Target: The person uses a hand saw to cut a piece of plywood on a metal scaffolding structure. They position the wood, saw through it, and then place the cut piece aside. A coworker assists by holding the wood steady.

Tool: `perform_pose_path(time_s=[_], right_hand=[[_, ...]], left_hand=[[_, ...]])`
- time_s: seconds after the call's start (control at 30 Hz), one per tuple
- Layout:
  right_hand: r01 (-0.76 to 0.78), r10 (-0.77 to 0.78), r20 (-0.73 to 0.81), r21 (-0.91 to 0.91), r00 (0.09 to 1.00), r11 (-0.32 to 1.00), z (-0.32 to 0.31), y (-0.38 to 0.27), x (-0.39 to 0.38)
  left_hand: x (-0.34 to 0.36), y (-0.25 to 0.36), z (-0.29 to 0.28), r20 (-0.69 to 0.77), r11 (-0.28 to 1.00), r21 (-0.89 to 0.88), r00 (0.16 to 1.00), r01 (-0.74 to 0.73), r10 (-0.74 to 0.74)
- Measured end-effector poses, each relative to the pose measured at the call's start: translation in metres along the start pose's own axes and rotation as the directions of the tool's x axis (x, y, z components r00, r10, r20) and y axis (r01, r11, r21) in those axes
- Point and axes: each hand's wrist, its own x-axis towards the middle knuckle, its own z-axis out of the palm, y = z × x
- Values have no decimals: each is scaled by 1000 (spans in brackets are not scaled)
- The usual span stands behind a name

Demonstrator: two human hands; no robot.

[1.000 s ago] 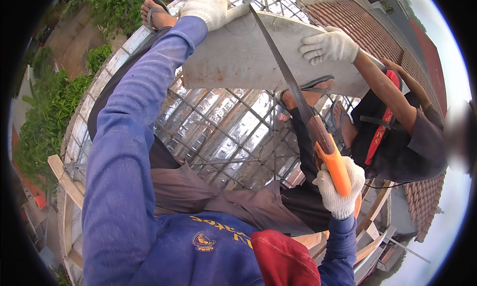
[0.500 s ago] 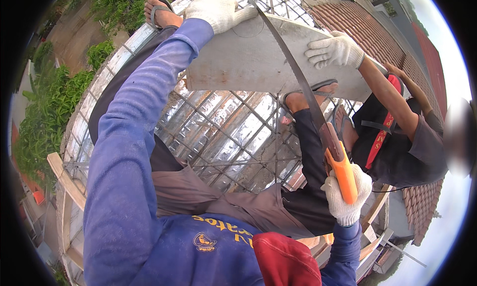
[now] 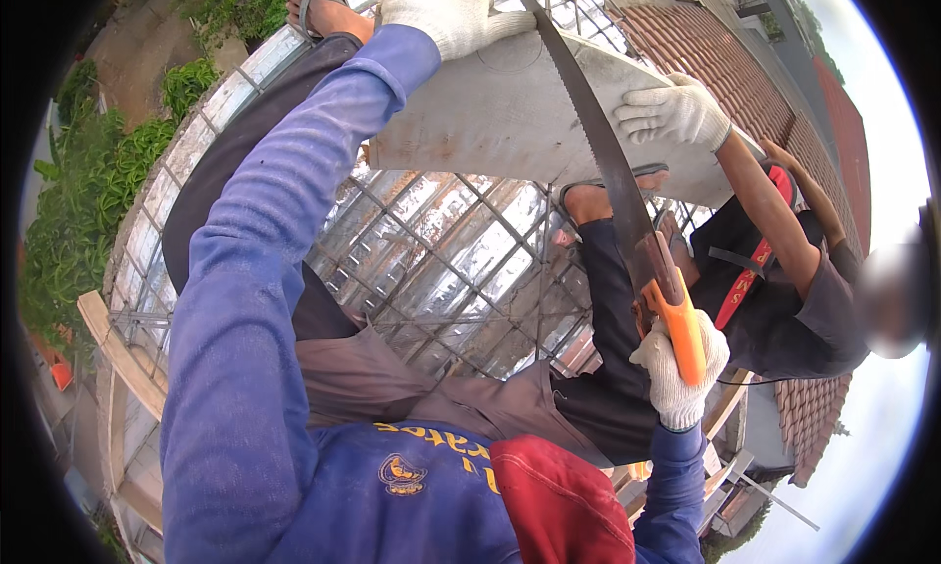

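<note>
A grey flat board [image 3: 510, 123] lies across a steel mesh roof frame. My left hand [image 3: 446, 10], in a white glove, presses down on the board's far edge. My right hand [image 3: 676, 368], also gloved, grips the orange handle of a hand saw [image 3: 613, 182] whose long blade runs up across the board. A co-worker's gloved hand [image 3: 671, 113] rests flat on the board's right part, just right of the blade.
The co-worker in dark clothes crouches at right, one sandalled foot [image 3: 608, 196] under the board. Shiny foil under the steel mesh [image 3: 441, 260] fills the middle. Red tiled roofs [image 3: 725, 54] lie beyond, plants [image 3: 88, 192] far below left, timber rails [image 3: 118, 358] at the edge.
The saw and my right hand have drawn back toward me and downward along the cut. The board and both holding hands stay in place.
</note>
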Motion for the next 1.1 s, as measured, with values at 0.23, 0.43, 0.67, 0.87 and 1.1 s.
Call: perform_pose_path(time_s=[0.23,0.43,0.67,0.87,1.1], right_hand=[[-15,27,116,-106,993,994,-19,-14,5],[220,-216,38,-147,976,964,-10,-17,44],[177,-156,111,-217,982,960,2,-20,51],[65,-68,-13,-159,998,985,4,-26,54],[198,-189,65,-202,980,959,22,-18,54]], left_hand=[[12,-5,-13,413,989,-78,907,125,-82],[17,20,-10,511,912,305,761,275,-400],[29,29,-35,594,837,435,593,332,-544],[24,21,-49,566,950,218,763,226,-311],[29,11,-47,647,937,250,678,245,-350]])
